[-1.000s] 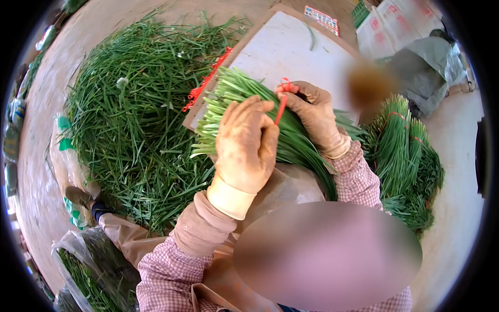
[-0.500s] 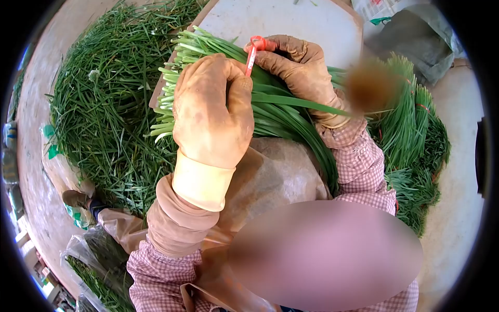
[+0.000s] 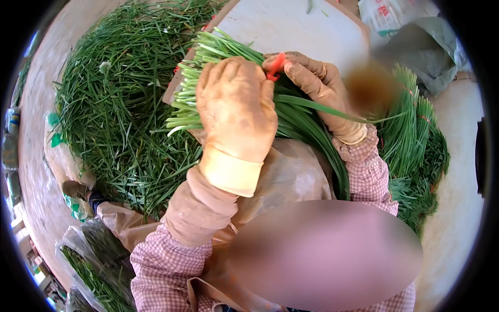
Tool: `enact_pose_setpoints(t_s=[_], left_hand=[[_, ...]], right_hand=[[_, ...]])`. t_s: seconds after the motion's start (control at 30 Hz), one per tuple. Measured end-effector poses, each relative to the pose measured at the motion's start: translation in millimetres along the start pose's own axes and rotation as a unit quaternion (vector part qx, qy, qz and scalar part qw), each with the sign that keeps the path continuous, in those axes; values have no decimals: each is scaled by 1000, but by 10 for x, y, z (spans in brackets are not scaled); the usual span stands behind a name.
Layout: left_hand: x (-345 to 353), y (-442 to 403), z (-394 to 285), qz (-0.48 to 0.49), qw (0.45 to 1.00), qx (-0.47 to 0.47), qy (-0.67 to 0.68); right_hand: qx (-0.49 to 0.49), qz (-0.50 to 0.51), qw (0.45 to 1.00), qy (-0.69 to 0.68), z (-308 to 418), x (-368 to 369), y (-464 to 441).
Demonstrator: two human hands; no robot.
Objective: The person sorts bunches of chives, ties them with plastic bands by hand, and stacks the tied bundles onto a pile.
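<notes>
A bunch of garlic chives point(image 3: 223, 47) lies across my lap and the edge of a white board, pale cut stems to the left and green leaves hanging to the right. My gloved left hand point(image 3: 236, 101) is closed over the bunch near the stem ends, its thumb beside a red tie strip point(image 3: 276, 67). The gloved fingers of my right hand point(image 3: 312, 75) pinch that strip on the bunch's upper side. Part of the strip is hidden between the hands. One long leaf point(image 3: 332, 108) sticks out over the right wrist.
The white board point(image 3: 296, 26) lies beyond my hands. A large heap of loose chives point(image 3: 119, 104) spreads on the left. Tied bunches point(image 3: 410, 140) are stacked on the right, with a dark grey bag point(image 3: 429, 52) behind them. Clear plastic bags with greens point(image 3: 99, 260) sit at lower left.
Both hands and the bunch appear shifted right in view. The red strip, held upright and taut before, now sits lower, with a short end bent up between the right fingers.
</notes>
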State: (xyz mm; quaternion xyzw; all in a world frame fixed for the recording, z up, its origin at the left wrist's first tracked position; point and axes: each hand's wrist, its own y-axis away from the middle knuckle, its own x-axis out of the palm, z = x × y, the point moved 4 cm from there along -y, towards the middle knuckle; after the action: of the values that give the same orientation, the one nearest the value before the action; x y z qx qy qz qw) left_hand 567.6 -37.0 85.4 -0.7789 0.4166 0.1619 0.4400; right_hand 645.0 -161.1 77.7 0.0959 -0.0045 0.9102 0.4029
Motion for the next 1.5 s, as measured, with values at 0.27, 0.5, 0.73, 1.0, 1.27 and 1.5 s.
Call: enact_pose_setpoints(t_s=[0.27, 0.5, 0.73, 1.0, 1.27, 1.5], left_hand=[[-23, 26, -61, -33, 998, 24, 44], [-608, 361, 615, -186, 913, -215, 294], [-269, 142, 1410, -19, 812, -314, 491], [-134, 12, 1169, -64, 675, -294, 673], [-461, -168, 1083, -153, 633, -397, 647], [16, -47, 891, 89, 794, -190, 571]], right_hand=[[-301, 35, 735, 607, 457, 196, -10], [-52, 32, 967, 248, 415, -139, -201], [63, 74, 986, 139, 220, -188, -337], [-21, 37, 984, 175, 145, -86, -1], [-59, 77, 965, 244, 201, 34, 132], [-106, 85, 957, 255, 265, 147, 311]])
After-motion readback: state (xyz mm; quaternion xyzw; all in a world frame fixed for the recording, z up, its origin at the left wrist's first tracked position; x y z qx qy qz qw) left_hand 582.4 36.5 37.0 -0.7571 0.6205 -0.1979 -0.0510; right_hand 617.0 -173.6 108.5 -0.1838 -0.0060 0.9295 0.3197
